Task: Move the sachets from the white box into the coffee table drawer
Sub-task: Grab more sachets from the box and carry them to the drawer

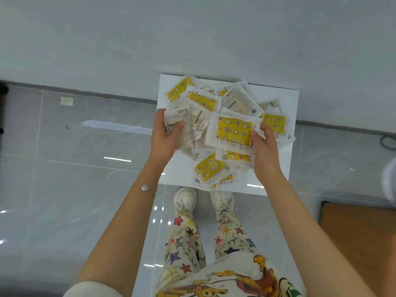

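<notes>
Both hands are down at the white box [283, 100]. The left hand [165, 136] grips pale sachets [201, 100] at the pile's left edge, thumb curled on top. The right hand [264, 151] pinches a yellow sachet [233, 133] at its right edge. The bundle spans both hands; more sachets are heaped in the box beyond and beneath them.

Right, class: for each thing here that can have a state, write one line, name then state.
white box: on the floor, heaped full.
sachets: piled loosely, overlapping.
left hand: grips a pale bundle of them.
right hand: grips a yellow-patterned sachet.
</notes>
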### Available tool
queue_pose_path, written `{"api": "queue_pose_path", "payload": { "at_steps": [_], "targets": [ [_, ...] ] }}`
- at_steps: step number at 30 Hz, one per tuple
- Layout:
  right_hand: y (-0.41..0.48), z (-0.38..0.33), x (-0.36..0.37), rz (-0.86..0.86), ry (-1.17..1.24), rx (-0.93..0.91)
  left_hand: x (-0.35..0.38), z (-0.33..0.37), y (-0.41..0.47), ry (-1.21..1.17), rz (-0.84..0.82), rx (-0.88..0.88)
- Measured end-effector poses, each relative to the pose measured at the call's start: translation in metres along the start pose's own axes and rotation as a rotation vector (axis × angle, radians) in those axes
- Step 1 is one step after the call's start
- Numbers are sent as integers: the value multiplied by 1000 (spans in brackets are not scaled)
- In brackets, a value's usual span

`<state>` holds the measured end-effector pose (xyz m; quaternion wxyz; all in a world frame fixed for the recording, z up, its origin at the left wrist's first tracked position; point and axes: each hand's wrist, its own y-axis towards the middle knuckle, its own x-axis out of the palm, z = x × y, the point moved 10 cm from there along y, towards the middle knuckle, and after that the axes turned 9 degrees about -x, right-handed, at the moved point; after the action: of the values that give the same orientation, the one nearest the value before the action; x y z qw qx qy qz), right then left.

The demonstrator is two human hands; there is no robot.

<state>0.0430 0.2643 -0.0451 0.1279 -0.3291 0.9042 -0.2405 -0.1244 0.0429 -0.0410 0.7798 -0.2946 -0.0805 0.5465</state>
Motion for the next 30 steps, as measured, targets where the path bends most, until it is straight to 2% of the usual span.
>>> {"api": "queue_pose_path", "payload": {
  "at_steps": [5,9,17,24,30],
  "targets": [
    [-34,-54,46,-174,-151,-108,-55,7,-53,-281,126,-78],
    [-81,-87,89,-399,-217,-137,-120,9,-117,-453,290,-141],
    [-239,-135,203,-718,-384,-211,-268,-24,-298,-658,575,-237],
    [-410,-127,309,-1036,-495,-192,-380,-81,-483,-854,866,-258],
    [-532,-104,392,-1290,-656,-321,-444,-127,-590,-1016,1115,-231]
  ]
}}
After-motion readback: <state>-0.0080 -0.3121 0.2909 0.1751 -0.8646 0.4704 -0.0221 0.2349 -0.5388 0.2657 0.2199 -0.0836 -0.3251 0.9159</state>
